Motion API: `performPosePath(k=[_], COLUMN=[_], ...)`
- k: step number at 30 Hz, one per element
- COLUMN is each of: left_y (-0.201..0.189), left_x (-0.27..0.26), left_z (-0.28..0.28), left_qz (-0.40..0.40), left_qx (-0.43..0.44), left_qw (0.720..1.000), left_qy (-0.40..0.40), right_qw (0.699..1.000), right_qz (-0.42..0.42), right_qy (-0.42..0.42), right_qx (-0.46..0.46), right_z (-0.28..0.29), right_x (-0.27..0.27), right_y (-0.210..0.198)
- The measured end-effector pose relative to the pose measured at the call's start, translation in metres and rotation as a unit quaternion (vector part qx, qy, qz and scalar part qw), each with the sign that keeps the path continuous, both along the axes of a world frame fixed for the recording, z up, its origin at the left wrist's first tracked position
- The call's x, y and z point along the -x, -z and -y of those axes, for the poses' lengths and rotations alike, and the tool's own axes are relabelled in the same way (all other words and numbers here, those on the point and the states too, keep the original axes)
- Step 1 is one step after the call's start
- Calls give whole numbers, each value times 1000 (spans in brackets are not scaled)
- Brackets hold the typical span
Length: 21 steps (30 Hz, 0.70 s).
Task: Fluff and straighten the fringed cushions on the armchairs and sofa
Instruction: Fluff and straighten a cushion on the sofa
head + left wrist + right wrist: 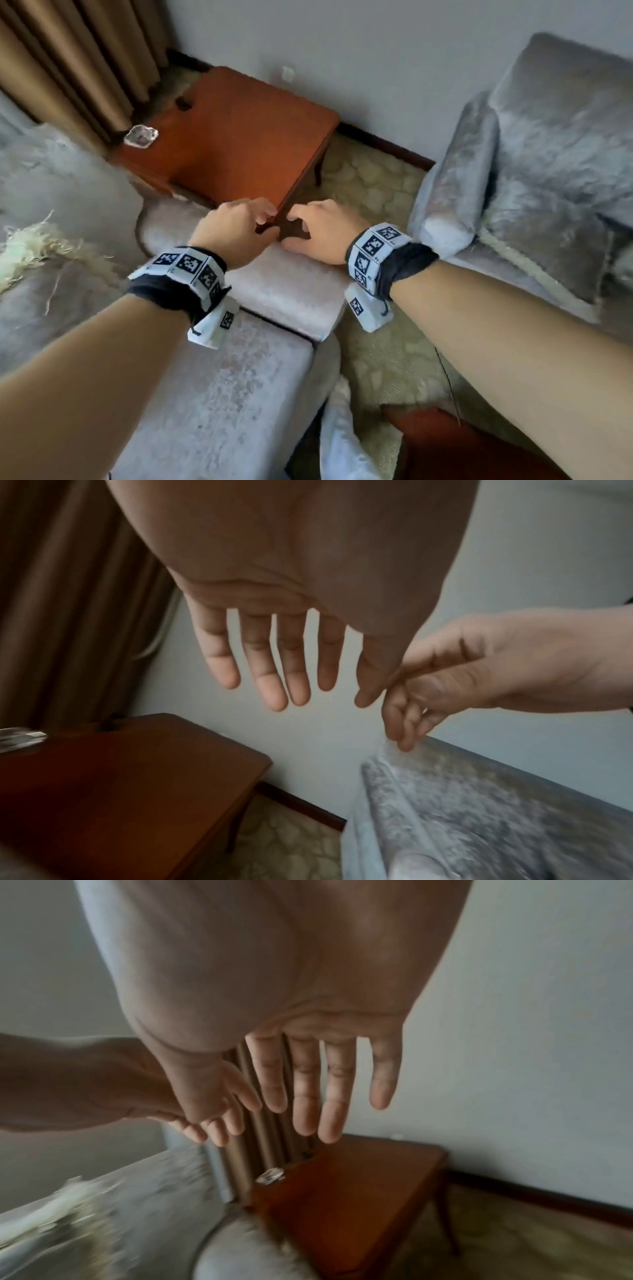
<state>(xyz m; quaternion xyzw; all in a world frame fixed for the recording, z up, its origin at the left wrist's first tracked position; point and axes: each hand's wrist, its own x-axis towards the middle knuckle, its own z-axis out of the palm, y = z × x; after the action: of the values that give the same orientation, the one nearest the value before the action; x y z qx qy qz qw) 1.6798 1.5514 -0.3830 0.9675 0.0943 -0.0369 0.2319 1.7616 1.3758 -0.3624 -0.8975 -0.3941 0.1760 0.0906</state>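
Note:
A grey velvet cushion [58,178] with a cream fringe [27,246] lies on the seat at the left; it shows blurred in the right wrist view [68,1218]. On the grey armchair [565,113] at the right leans another grey cushion [548,233] edged with a pale cord. My left hand [253,219] and right hand [301,226] hover close together above the pale armrest [284,291], between the two seats. Both hold nothing. Their fingers [267,669] [318,1091] hang straight and slightly spread, and neither hand touches a cushion.
A red-brown wooden side table [246,137] stands in the corner just beyond my hands, with a glass ashtray [141,136] on it. Brown curtains [68,61] hang at the back left. Patterned carpet [376,192] lies between table and right armchair.

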Motion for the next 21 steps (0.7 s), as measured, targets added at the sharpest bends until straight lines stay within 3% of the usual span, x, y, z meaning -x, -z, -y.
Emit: performPosePath(k=[8, 11, 16, 21], left_y=[-56, -70, -84, -73], left_x=[-183, -247, -327, -386], left_z=[195, 273, 405, 525], left_qz=[-58, -46, -39, -50], left_qx=[-47, -39, -30, -39], left_qw=[982, 974, 944, 911], left_qy=[176, 216, 328, 408], right_qw=[983, 968, 935, 900], right_qz=[-3, 2, 0, -19], right_qy=[180, 248, 351, 433], right_qx=[38, 38, 39, 47], right_z=[243, 332, 467, 579], right_x=[-122, -162, -196, -215], right_y=[-45, -58, -73, -68])
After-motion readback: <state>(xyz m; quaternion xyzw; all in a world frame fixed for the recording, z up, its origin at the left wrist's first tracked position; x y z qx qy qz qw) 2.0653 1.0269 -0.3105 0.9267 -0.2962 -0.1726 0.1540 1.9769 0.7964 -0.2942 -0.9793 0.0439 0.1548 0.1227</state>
